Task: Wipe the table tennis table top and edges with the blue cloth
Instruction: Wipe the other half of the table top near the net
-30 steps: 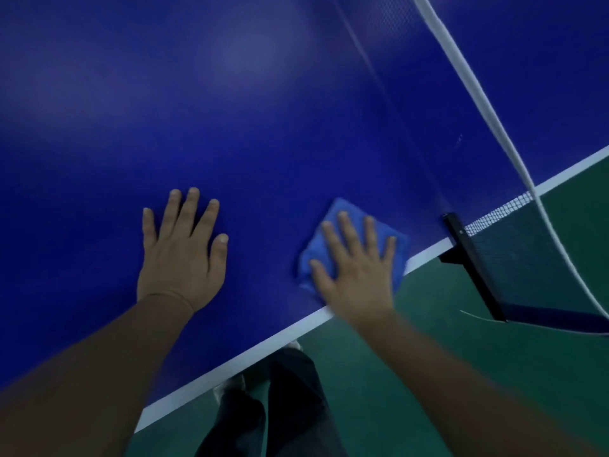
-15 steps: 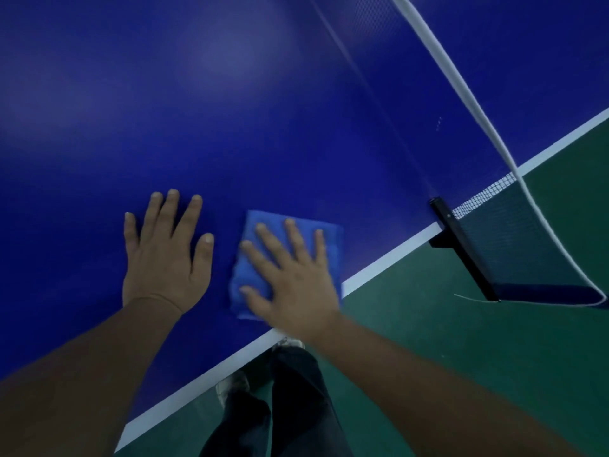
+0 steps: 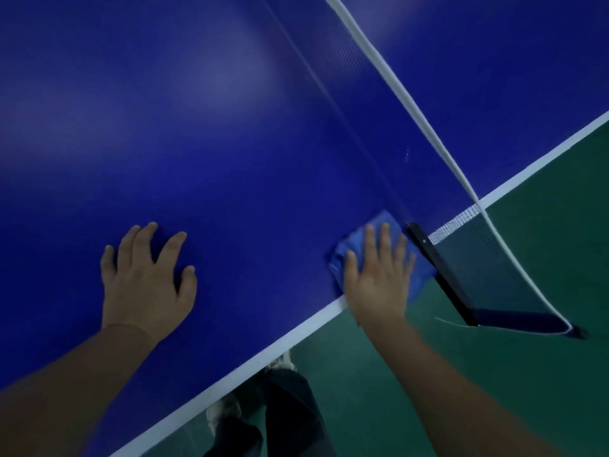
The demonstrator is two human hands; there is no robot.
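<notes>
The right hand point(image 3: 379, 278) is pressing flat, fingers spread, on the blue cloth point(image 3: 420, 275) at the table point(image 3: 230, 143) edge, with the net post point(image 3: 438, 275) standing just beside it at 3 o'clock; free top is lying toward 9 o'clock, where the left hand point(image 3: 145, 285) is resting flat, fingers spread

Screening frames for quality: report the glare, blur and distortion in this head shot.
Head view: soft pale glare patches on the table top; the white net tape bows, a wide-angle distortion; the right hand pressing the blue cloth is slightly motion-blurred, the left hand sharper; the whole frame is dim.
</notes>
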